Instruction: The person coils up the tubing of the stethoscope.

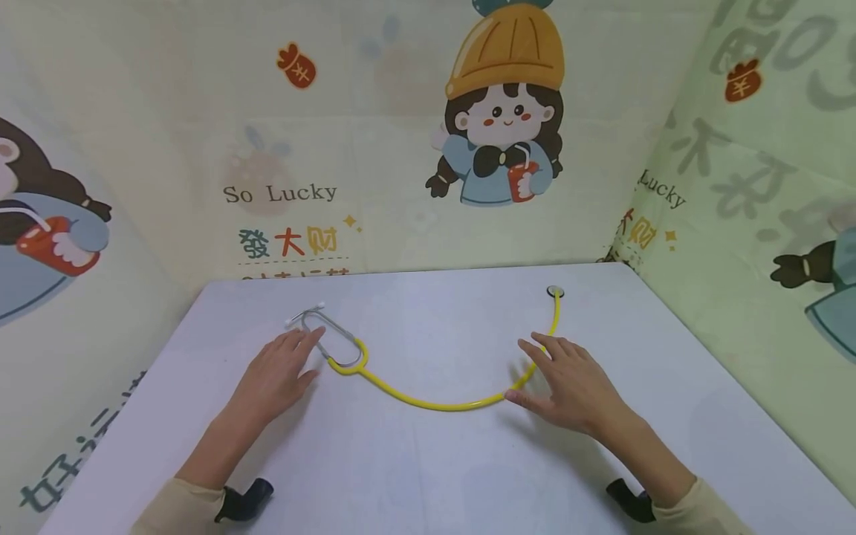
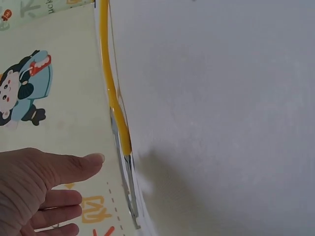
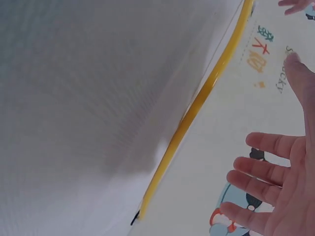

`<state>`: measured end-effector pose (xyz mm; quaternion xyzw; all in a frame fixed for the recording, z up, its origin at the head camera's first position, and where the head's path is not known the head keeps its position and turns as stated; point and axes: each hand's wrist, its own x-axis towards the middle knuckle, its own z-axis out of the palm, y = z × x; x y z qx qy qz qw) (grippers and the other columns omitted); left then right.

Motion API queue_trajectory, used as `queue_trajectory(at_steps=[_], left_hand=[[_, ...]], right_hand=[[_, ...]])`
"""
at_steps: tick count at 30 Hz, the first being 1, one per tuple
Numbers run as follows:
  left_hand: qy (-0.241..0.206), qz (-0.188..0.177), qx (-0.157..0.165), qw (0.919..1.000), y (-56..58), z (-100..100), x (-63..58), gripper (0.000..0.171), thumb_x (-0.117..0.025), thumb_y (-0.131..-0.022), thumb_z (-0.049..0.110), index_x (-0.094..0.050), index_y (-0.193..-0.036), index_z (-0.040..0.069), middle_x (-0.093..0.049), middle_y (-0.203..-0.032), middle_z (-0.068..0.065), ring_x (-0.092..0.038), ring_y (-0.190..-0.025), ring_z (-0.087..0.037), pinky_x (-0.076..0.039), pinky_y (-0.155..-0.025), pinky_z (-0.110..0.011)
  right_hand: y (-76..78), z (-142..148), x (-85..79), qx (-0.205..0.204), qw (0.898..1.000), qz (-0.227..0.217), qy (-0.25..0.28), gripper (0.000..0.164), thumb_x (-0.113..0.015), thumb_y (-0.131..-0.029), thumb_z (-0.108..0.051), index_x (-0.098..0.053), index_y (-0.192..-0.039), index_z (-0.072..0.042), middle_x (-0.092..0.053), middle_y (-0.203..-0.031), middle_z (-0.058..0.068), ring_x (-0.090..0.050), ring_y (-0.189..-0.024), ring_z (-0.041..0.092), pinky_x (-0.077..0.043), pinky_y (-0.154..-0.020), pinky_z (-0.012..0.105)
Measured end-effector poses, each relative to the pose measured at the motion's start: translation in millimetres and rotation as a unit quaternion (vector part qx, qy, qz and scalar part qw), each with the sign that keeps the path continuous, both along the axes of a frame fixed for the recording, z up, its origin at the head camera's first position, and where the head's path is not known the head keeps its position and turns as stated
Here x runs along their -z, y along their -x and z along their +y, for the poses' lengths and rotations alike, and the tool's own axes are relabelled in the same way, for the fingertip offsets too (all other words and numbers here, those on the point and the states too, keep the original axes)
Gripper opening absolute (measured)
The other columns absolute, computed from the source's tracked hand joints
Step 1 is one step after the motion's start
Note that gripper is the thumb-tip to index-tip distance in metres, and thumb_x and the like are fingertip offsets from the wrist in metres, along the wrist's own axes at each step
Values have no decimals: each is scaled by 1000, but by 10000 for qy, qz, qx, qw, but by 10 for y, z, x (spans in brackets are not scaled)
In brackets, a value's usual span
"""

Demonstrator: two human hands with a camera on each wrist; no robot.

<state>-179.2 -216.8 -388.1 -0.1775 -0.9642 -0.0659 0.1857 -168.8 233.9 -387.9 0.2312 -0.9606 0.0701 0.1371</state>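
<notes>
A stethoscope (image 1: 441, 406) with yellow tubing and a grey metal headset lies on the white table, its tube bowed toward me. Its round chest piece (image 1: 555, 291) is at the far right, and the ear tips point to the far left. Over the headset's near side hovers my left hand (image 1: 277, 375), fingers extended and holding nothing. My right hand (image 1: 571, 383) is spread above the right part of the tube. In the right wrist view its fingers (image 3: 266, 172) are apart from the yellow tube (image 3: 184, 123). The left wrist view shows the thumb (image 2: 78, 167) beside the headset, not touching it.
The white table (image 1: 428, 475) is bounded by a cloth-covered back wall (image 1: 388, 148) and side walls with cartoon prints. A black strap piece (image 1: 247, 499) sits at the left cuff, and another black piece (image 1: 630, 499) at the right cuff.
</notes>
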Motion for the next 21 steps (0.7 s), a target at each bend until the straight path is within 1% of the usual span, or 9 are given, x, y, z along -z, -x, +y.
queue_trajectory(at_steps=[3, 9, 12, 15, 18, 21], left_hand=[[51, -60, 43, 10000, 33, 9, -7, 77, -90, -72, 0, -55, -141, -1, -67, -121, -25, -62, -116, -43, -50, -98, -57], [464, -166, 22, 9988, 141, 7, -1, 74, -91, -73, 4, -58, -139, 0, -71, -112, -23, -67, -105, -41, -53, -93, -57], [670, -265, -15, 9974, 210, 2, -9, 73, -92, -74, 8, -58, -138, 0, -71, -111, -22, -67, -104, -41, -53, -92, -57], [856, -384, -38, 9956, 272, 0, -21, 73, -92, -74, 11, -59, -139, 0, -71, -110, -22, -67, -104, -40, -53, -92, -56], [1113, -515, -63, 9924, 323, -6, -30, 68, -92, -74, 14, -61, -133, 0, -71, -108, -21, -67, -102, -39, -53, -93, -56], [1347, -692, -73, 9884, 376, -22, -32, 63, -91, -75, 15, -62, -128, 0, -71, -108, -21, -67, -104, -39, -52, -94, -56]], right_hand=[[-13, -16, 26, -119, 9999, 6, -59, 83, -66, -87, -70, -56, -145, -10, -56, -143, 15, -55, -127, 40, -44, -104, 58], [-58, -65, 84, -414, 9987, -161, -261, 78, -65, -89, -68, -58, -143, -13, -59, -138, 12, -58, -124, 36, -47, -100, 56], [-88, -95, 108, -592, 9973, -245, -348, 76, -64, -90, -68, -59, -142, -13, -60, -136, 9, -58, -123, 31, -49, -99, 53], [-105, -121, 125, -731, 9963, -224, -389, 73, -66, -90, -65, -60, -140, -13, -61, -132, 6, -58, -122, 26, -50, -98, 50], [-114, -143, 138, -848, 9951, -231, -456, 69, -70, -90, -61, -61, -138, -13, -62, -129, 4, -58, -120, 23, -51, -97, 48], [-115, -156, 152, -991, 9932, -267, -552, 66, -72, -89, -58, -62, -137, -13, -62, -127, 3, -58, -118, 22, -52, -95, 47]])
